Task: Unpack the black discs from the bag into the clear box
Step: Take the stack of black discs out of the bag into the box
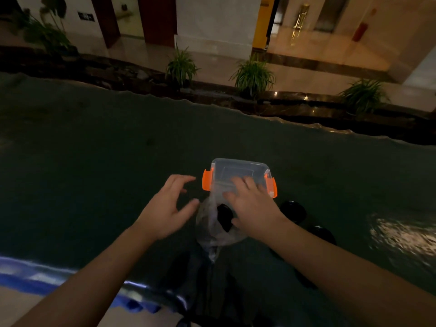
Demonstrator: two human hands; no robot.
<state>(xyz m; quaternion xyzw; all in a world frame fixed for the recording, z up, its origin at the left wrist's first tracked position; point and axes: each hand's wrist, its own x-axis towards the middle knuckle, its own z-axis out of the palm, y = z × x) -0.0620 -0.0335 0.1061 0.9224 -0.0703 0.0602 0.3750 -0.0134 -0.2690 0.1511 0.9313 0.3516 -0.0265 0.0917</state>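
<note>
A clear box (238, 172) with orange latches (207, 180) is sitting on the dark green counter (94, 149), and a thin clear plastic bag (210, 227) is lying just in front of it, touching its near edge. The right hand (253, 206) is resting flat, fingers spread, across the near part of the box and the top of the bag; its grip is lying open, not closing around anything. One black disc (224, 217) is showing through the bag just beside the right thumb. The left hand (165, 205) is hovering just left of the bag, fingers loosely curled and apart, holding nothing. Two more black discs (292, 211) are lying on the counter to the right of the right wrist, dim in the low light.
</note>
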